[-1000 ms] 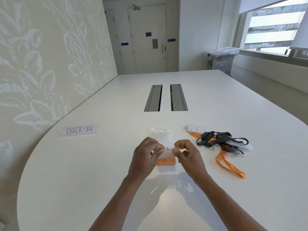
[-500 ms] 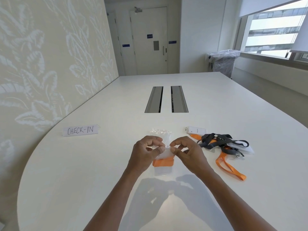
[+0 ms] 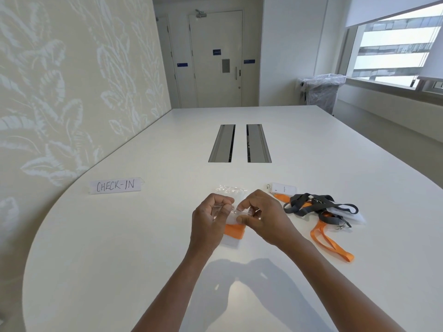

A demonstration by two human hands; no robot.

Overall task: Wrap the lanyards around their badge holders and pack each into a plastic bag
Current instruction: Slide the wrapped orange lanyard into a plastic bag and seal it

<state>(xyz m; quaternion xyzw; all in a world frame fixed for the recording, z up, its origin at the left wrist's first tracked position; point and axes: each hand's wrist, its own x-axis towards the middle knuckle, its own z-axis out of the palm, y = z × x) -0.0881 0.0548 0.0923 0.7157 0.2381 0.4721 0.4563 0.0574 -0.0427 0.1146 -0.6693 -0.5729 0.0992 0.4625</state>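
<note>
Fingers (image 3: 225, 213) of both hands pinch the plastic bag (image 3: 231, 220), mouth pointing away, long axis front-to-back.

2 bare forearms, no sleeves, left hand (image 3: 211, 220), right hand (image 3: 265, 218)

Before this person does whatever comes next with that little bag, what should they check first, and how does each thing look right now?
1. Both hands on the plastic bag: ok; the left hand and right hand pinch its top edge.
2. Orange lanyard wrapped and inside the bag: ok, it looks bundled within the clear plastic.
3. Bag mouth sealed: cannot tell; fingers cover it.
4. Spare bags within reach: ok, just beyond the hands.
5. Next items waiting: ok; a grey lanyard and a loose orange lanyard lie tangled to the right.
6. Those lanyards wrapped: not ok, still loose on the table.
</note>
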